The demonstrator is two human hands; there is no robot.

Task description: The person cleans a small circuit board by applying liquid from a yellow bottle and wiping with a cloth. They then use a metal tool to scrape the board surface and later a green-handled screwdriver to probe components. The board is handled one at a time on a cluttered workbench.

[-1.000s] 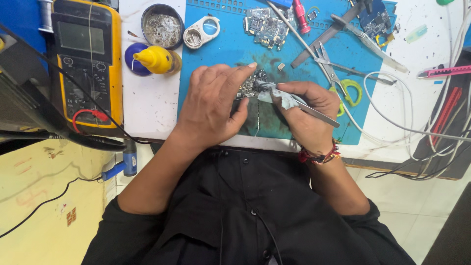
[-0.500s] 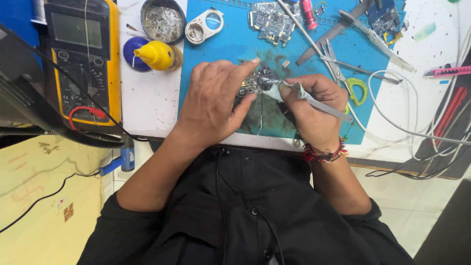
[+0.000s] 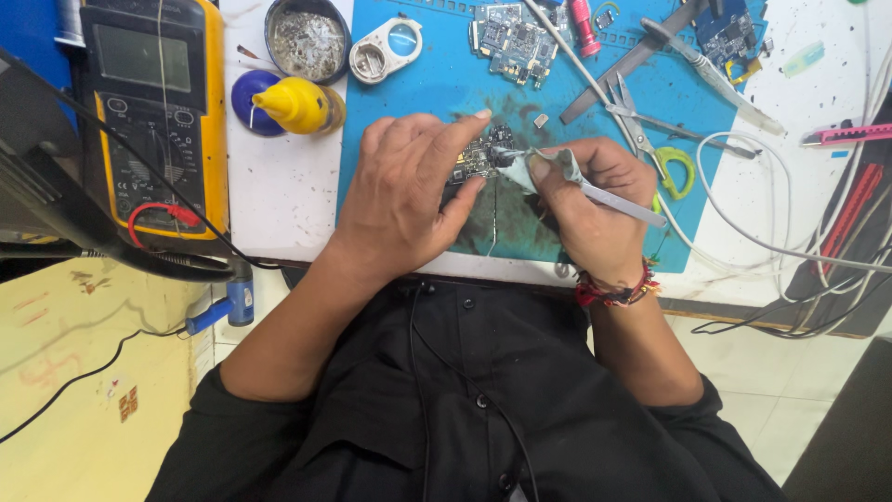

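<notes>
1. Your left hand has its fingers closed around a small dark circuit board, index finger over its far edge and thumb under its near edge, pinning it on the blue mat.
2. Your right hand has its fingers gripping a slim grey tool together with a wad of pale cloth; the cloth touches the board's right end, and the tool's handle sticks out to the right past your knuckles.
3. The board sits near the front middle of the mat, on a dark stained patch, between your two hands.
4. A red and dark beaded wristband circles your right wrist at the table edge.
5. Just beyond your right hand lie scissors with a green handle and white cable.
6. Farther back on the mat rest another circuit board and a white loupe.
7. Left of the mat stand a yellow-capped bottle, a round tin of solder bits and a yellow multimeter.
</notes>
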